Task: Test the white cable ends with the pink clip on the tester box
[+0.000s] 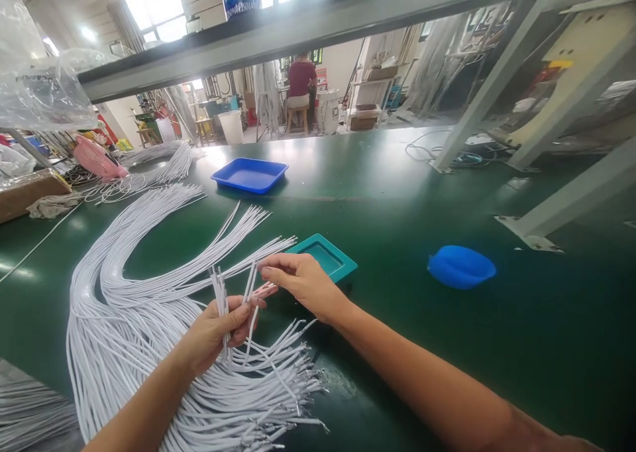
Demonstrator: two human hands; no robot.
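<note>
My left hand is closed around a few white cables, their ends standing up above the fingers. Just to its right, my right hand pinches at the tip of a white cable that also runs into the left hand. Between the hands shows a small pinkish-red piece that I cannot make out. A large bundle of white cables curves over the table beneath my left hand, with many stripped ends fanned out at the front. Behind my right hand lies a teal tray, partly hidden.
A blue tray sits farther back on the green table. To the right are a blue bowl-like item and a bolted metal leg. A pink basket stands at left. A seated person is in the background.
</note>
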